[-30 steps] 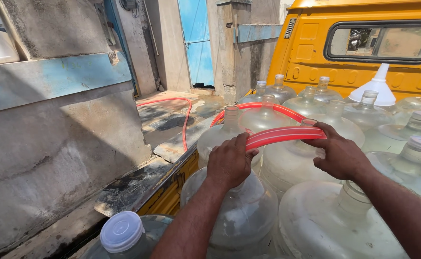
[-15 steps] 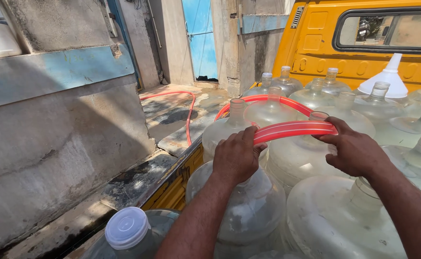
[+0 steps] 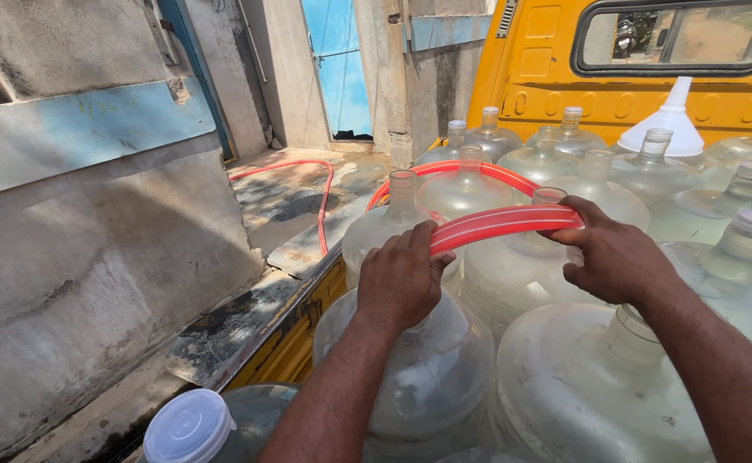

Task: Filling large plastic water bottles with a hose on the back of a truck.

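hose axis: red hose [image 3: 505, 225] runs left-right between both hands
left hand [image 3: 403, 279]: clenched around its lower end
right hand [image 3: 612, 254]: gripping the higher end, above clear jugs [image 3: 410, 377]

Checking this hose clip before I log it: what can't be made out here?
Head view only:
- Hose end: hidden under the right hand.
- Hose under the left hand: covered by the fingers.
- Far hose run: lost behind a jug.
- Capped jug: cut off by the bottom edge.
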